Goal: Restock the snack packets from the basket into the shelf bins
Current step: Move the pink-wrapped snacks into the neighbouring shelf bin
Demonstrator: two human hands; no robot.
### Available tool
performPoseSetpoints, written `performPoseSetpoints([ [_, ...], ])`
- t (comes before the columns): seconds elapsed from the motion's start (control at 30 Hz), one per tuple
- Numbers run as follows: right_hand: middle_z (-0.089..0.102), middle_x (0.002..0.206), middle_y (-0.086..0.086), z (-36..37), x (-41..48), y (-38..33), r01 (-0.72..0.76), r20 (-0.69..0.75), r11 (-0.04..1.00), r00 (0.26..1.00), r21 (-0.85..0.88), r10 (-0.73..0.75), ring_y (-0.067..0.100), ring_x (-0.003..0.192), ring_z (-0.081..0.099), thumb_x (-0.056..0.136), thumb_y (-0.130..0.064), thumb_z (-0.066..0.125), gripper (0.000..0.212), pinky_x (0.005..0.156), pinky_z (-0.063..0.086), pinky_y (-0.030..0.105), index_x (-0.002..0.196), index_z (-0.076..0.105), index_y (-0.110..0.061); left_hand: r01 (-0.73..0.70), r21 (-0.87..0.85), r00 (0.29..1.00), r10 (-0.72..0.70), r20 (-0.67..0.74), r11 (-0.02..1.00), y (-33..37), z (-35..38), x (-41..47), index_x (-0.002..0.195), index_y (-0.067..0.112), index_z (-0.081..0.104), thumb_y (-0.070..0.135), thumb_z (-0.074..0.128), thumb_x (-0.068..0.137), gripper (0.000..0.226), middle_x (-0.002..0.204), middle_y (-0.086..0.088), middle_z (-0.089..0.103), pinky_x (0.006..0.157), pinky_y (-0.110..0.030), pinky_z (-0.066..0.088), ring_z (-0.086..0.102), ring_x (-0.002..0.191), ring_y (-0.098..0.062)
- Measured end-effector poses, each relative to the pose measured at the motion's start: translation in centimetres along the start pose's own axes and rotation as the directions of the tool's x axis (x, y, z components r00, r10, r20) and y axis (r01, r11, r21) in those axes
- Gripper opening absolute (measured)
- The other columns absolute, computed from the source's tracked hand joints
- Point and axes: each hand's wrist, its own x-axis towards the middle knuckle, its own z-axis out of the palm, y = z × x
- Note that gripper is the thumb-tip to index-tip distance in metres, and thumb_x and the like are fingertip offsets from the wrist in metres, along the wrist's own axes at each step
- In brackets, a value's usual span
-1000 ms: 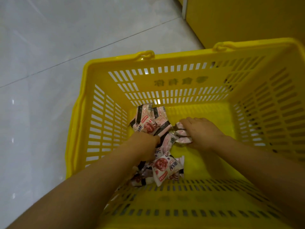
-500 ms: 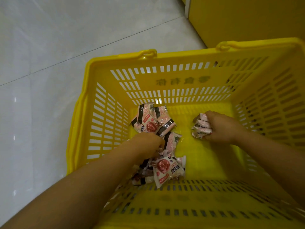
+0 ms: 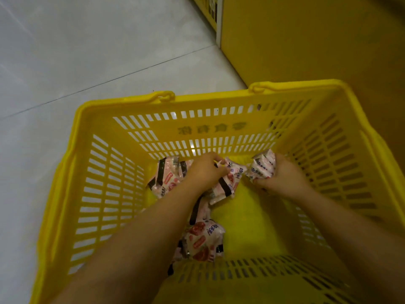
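1. The yellow plastic basket (image 3: 210,122) stood on the pale tiled floor (image 3: 87,51), just beside a yellow shelf unit (image 3: 306,40). We could make out no bins from this angle.
2. The right hand (image 3: 282,175) was clenched round a bundle of packets (image 3: 262,166), stacked flat together. It was low in the basket's far right corner.
3. The left hand (image 3: 205,172) pinched a single pink snack packet (image 3: 228,183) by its far end. The packet hung tilted, with its long axis running from the fingers back toward us.
4. The relation that mattered: the pinched packet lay between the two hands, just left of the bundle. We could not tell whether the two touched. We judged the coming move to be a short pass rightward, turning the packet flat against the stack.
5. The far loose packets (image 3: 167,179) lay left of the left hand, by the far wall. The near loose packets (image 3: 203,240) lay beneath the left forearm, against the near wall. All sat on the left half, so the left hand was the nearer one for gathering.
6. Our reading was that collecting was partway done and shelving had not begun. The likely risk was the bundle slipping as it thickened.
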Motion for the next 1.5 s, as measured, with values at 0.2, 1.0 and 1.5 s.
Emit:
performPoseSetpoints([
  [0.2,0.065,0.106,0.011,0.5,0.3,0.7,-0.034,-0.033,0.999,0.999,-0.029,0.033,0.027,0.094,0.062,0.066,-0.03,0.083,0.062,0.068,0.038,0.025,0.115,0.052,-0.007,0.033,-0.087,0.995,-0.041,-0.09,0.996,-1.0,1.8,0.6,0.109,0.013,0.063,0.033,0.066,0.089,0.028,0.096,0.001,0.059,0.06,-0.02,0.044,0.054,0.079,-0.011],
  [1.0,0.062,0.111,0.01,1.2,-0.5,1.5,-0.122,0.044,0.991,0.991,-0.056,0.124,0.028,0.097,0.06,0.066,-0.034,0.083,0.068,0.076,0.048,0.033,0.119,0.047,-0.009,-0.064,0.435,0.998,0.06,0.024,0.898,-0.8,1.5,0.8,0.148,0.019,0.023,0.032,0.069,0.086,0.079,0.144,-0.01,0.04,0.095,-0.043,0.047,0.048,0.125,-0.029],
  [1.5,0.061,0.115,0.007,0.8,-0.3,0.6,-0.103,-0.091,0.993,0.991,-0.052,0.097,0.029,0.104,0.061,0.069,-0.03,0.08,0.062,0.084,0.052,0.038,0.12,0.049,-0.012,0.213,-0.034,0.963,-0.204,0.176,0.976,1.5,1.0,-0.5,0.127,0.019,0.037,0.018,0.07,0.083,0.055,0.098,-0.003,0.058,0.063,-0.032,0.058,0.065,0.078,-0.018],
])
